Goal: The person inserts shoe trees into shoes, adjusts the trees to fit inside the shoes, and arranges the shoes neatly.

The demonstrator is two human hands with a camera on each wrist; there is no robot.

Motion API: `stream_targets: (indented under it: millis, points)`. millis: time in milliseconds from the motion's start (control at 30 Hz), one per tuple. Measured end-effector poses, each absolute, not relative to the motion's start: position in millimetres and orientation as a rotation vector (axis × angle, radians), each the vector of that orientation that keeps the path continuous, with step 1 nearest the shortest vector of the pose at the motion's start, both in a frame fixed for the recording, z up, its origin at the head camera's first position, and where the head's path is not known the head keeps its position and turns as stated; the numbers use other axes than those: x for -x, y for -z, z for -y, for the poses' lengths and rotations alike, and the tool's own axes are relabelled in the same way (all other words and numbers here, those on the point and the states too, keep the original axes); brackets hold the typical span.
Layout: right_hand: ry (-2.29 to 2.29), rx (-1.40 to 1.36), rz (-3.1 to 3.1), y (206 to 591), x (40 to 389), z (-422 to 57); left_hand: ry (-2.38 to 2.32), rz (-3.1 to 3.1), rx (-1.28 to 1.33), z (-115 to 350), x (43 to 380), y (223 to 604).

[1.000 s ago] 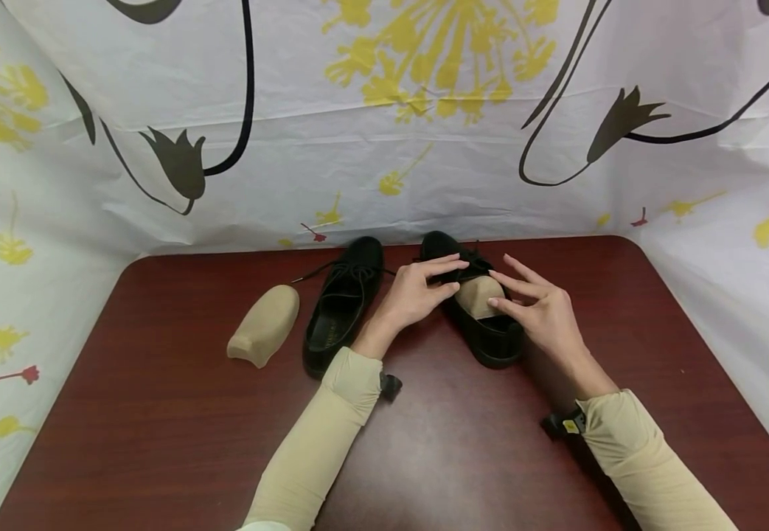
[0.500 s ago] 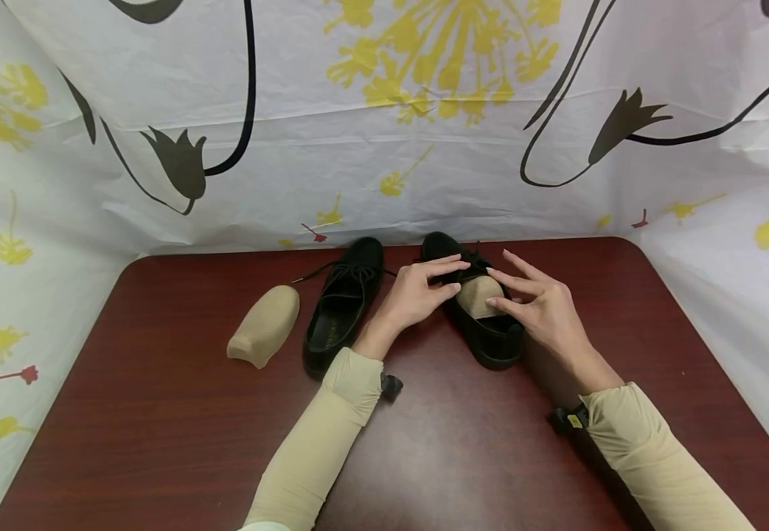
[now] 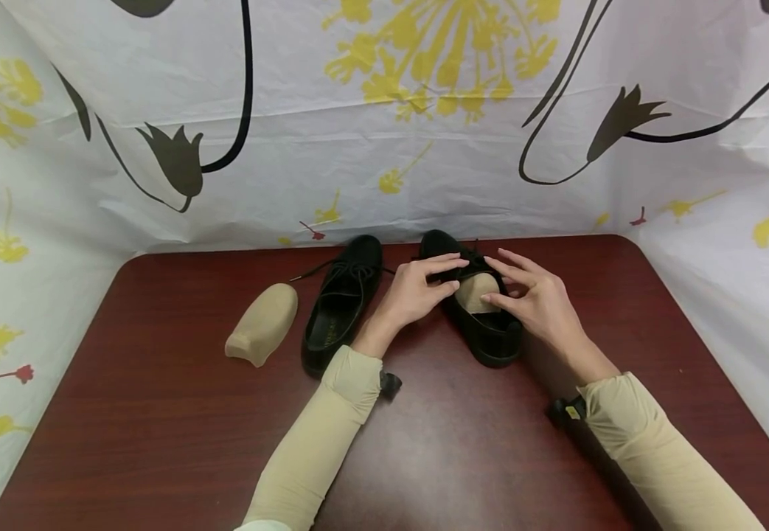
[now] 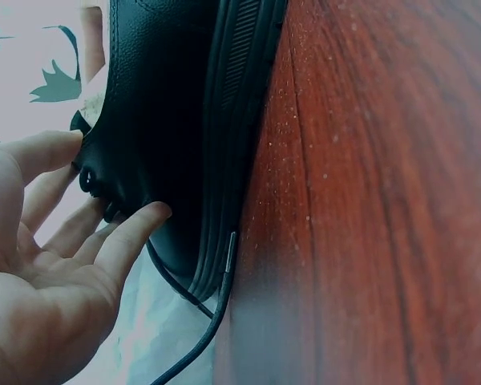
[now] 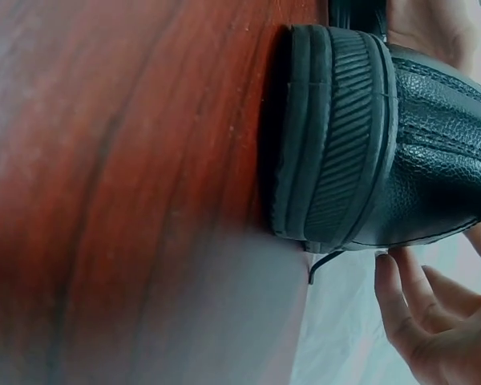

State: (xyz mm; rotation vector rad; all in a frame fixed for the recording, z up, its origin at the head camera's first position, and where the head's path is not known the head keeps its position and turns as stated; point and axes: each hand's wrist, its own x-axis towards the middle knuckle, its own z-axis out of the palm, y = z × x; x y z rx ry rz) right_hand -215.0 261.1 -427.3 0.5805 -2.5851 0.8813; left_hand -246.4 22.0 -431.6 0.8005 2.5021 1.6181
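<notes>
A black lace-up shoe (image 3: 490, 341) stands at the table's back, a beige shoe insert (image 3: 479, 293) partly inside its opening. My left hand (image 3: 417, 291) holds this shoe's upper near the laces. In the left wrist view its thumb (image 4: 52, 152) touches the opening's edge and its other fingers lie along the side. My right hand (image 3: 543, 299) has its thumb on the insert and its index finger near the tongue. The right wrist view shows more fingers (image 5: 393, 301) beside the shoe; the insert is hidden there.
A second black lace-up shoe (image 3: 334, 317) stands just left of my left forearm. Another beige insert (image 3: 262, 324) lies farther left on the dark red table (image 3: 158, 413). A flower-printed white cloth (image 3: 278, 177) hangs behind the table and along its sides.
The insert sits slightly deeper toward the toe. My right hand has moved a little forward and left with its thumb on it. The left hand has hardly moved.
</notes>
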Motion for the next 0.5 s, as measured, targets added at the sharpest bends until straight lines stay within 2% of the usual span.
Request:
stream_targets:
  millis: [500]
  points:
    - [-0.829, -0.553, 2.718, 418.1, 224.6, -258.1, -1.606, -2.497, -0.805, -20.9, 248.1, 432.9]
